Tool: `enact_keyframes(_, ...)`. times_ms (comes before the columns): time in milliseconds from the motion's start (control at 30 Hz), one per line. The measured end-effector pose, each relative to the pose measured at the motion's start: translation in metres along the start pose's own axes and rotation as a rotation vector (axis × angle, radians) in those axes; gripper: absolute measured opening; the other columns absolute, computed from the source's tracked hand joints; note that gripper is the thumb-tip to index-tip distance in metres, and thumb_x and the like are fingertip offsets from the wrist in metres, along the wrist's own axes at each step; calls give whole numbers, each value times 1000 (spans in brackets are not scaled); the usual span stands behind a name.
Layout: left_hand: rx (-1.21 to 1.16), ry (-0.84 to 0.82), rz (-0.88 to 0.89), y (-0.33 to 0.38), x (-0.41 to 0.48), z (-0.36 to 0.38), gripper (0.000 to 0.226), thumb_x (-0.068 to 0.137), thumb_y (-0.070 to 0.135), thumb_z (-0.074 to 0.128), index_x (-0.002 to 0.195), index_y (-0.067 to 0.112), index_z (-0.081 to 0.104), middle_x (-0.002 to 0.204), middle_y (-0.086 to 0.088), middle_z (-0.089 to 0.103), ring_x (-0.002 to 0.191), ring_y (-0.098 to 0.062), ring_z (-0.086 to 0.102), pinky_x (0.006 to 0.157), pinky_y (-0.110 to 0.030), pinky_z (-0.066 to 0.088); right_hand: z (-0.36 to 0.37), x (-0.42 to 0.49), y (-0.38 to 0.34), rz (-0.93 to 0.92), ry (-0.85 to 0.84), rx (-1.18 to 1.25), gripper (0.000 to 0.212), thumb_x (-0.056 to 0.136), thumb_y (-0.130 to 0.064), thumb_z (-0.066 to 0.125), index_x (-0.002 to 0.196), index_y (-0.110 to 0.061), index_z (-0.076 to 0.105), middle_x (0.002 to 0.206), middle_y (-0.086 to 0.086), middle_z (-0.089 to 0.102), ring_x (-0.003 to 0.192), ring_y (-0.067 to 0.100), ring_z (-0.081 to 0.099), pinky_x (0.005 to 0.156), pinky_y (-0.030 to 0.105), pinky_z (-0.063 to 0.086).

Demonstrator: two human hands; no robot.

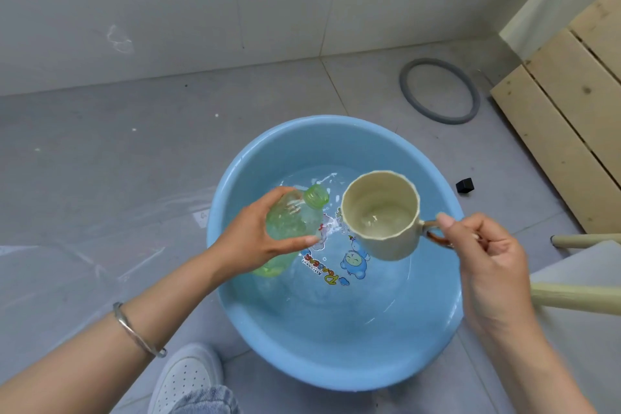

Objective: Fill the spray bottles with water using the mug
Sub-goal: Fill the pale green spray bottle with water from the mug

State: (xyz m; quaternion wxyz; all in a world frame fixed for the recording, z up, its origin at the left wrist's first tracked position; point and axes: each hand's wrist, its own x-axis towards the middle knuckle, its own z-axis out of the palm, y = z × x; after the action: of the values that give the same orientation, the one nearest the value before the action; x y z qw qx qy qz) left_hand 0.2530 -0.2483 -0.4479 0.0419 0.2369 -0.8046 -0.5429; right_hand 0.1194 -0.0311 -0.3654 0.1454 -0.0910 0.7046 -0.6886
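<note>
Judging from how things lie, the filling is under way and far from finished. The blue basin sits on the tiled floor with a shallow pool of water over its cartoon print, so the supply is at hand. Above it the left hand wraps its fingers and thumb round the body of a clear green bottle, held tilted with its mouth pointing up and toward the mug. How much water the bottle already holds cannot be told through the tinted plastic. The right hand pinches the handle of the cream mug, thumb on top, holding it just beside the bottle and over the basin. The mug looks nearly empty, with only a thin layer of water at its bottom, so another scoop seems likely to be needed. The bottle's threaded neck is open, with no spray head on it and none in view. Only this one bottle shows, so whether others are filled or waiting cannot be said.
</note>
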Motion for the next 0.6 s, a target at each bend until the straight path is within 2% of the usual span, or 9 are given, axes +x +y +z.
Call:
enact_keyframes(100,-2,-34,5,-1,-1,4,62,60,66,81,111,51,50,111,33,61,108,11,55,92,-7,39,4,2,-16,-63,44,-54,33,74,-21,68,46,-23,51,46,-14,50,48,1,47,55,11,39)
enact_keyframes(200,6,-65,15,-3,0,9,70,58,68,77,118,43,53,116,24,62,111,3,57,97,-17,42,5,1,-23,-135,57,-158,40,68,-31,80,53,-17,46,48,-11,45,51,5,37,51,16,31)
enact_keyframes(300,11,-77,30,-1,-1,11,63,64,59,83,117,40,54,115,23,62,110,4,56,96,-16,41,8,-1,-27,-209,49,-246,38,70,-37,74,59,-12,48,53,-4,48,52,6,38,51,17,31)
enact_keyframes(367,13,-79,32,2,-1,10,60,64,56,82,114,45,52,116,25,60,111,7,54,96,-11,38,10,-3,-29,-271,27,-291,34,74,-29,71,57,-14,47,51,-5,47,50,3,38,50,12,32)
enact_keyframes(467,20,-74,37,4,-1,11,63,61,58,80,116,44,52,117,26,60,111,8,55,96,-11,39,15,-7,-32,-363,-3,-392,31,77,-22,69,58,-14,47,60,5,50,54,3,43,56,11,35)
enact_keyframes(600,31,-70,40,3,-2,11,68,60,65,80,118,45,50,119,24,60,113,5,54,98,-13,38,16,-9,-34,-455,1,-499,28,79,-20,70,61,-12,50,64,3,50,60,8,45,61,11,35)
